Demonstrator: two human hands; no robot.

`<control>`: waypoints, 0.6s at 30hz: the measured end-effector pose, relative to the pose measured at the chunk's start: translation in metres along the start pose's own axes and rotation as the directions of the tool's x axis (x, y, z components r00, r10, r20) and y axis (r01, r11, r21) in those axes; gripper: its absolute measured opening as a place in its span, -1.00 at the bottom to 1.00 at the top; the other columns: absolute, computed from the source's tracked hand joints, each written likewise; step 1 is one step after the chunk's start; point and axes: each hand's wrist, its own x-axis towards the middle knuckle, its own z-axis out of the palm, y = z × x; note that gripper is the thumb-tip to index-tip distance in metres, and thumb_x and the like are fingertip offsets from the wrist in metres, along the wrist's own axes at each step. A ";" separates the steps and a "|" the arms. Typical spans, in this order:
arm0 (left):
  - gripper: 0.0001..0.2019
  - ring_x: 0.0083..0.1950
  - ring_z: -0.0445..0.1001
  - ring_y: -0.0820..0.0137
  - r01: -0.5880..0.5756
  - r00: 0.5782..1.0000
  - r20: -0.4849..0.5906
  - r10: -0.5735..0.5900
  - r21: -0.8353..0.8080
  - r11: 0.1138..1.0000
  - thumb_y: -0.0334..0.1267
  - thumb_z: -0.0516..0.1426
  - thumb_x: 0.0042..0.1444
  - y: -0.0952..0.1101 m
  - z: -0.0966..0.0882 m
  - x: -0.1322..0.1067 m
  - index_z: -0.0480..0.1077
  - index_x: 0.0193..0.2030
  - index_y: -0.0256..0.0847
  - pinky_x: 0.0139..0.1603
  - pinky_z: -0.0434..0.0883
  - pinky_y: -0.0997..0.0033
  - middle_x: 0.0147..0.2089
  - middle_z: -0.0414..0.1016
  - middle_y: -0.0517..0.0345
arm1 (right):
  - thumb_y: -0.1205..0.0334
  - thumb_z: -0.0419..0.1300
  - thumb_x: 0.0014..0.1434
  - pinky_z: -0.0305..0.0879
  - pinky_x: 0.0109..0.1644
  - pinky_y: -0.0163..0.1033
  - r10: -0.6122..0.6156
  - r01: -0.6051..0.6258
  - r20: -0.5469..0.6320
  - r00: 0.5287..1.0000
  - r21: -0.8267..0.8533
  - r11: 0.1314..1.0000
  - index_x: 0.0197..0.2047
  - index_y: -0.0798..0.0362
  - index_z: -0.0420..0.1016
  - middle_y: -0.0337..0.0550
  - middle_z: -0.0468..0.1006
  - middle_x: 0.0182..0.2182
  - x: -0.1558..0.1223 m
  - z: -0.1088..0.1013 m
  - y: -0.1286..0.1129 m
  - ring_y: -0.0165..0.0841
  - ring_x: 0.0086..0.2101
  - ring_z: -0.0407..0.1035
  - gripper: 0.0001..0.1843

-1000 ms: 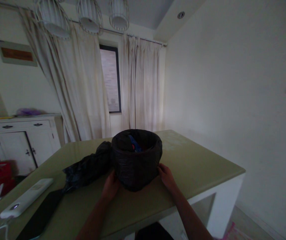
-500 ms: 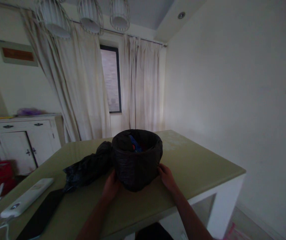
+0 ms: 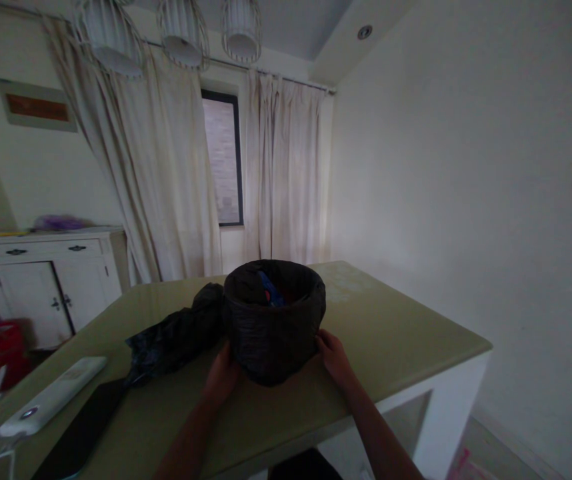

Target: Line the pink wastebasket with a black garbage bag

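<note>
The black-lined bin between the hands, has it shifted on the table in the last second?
No. The black-lined bin sits where it was beside the crumpled black bag.
</note>
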 end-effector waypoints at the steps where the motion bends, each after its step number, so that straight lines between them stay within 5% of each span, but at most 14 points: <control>1: -0.39 0.33 0.49 0.09 0.005 1.000 -0.004 -0.005 0.003 1.000 -0.23 0.03 0.18 0.002 0.000 0.000 0.35 0.37 -0.33 0.35 0.39 0.07 0.32 0.51 -0.18 | -0.08 0.10 0.23 0.41 -0.07 -0.09 0.002 -0.002 0.002 1.000 -0.007 1.000 -0.29 0.05 0.58 -0.06 0.64 -0.38 0.000 0.000 0.000 -0.15 -0.25 0.50 -0.60; 12: -0.37 0.32 0.50 0.05 0.093 0.995 0.039 -0.092 -0.012 0.996 -0.17 0.05 0.19 0.002 0.002 -0.005 0.30 0.41 -0.25 0.31 0.41 0.02 0.33 0.51 -0.17 | -0.08 0.10 0.29 0.38 0.19 0.04 0.042 -0.042 0.033 0.999 -0.015 0.999 -0.06 0.06 0.66 0.08 0.71 -0.08 -0.006 -0.004 -0.011 -0.05 -0.03 0.54 -0.54; 18: -0.45 0.27 0.53 0.01 0.151 0.987 0.061 -0.148 -0.045 0.988 -0.17 0.09 0.16 0.007 0.001 -0.007 0.41 0.29 -0.23 0.31 0.41 -0.02 0.27 0.56 -0.20 | -0.10 0.08 0.33 0.39 0.18 0.06 0.074 -0.074 0.075 0.994 -0.002 0.997 -0.07 0.07 0.66 0.09 0.71 -0.12 -0.007 -0.003 -0.013 -0.03 -0.03 0.55 -0.53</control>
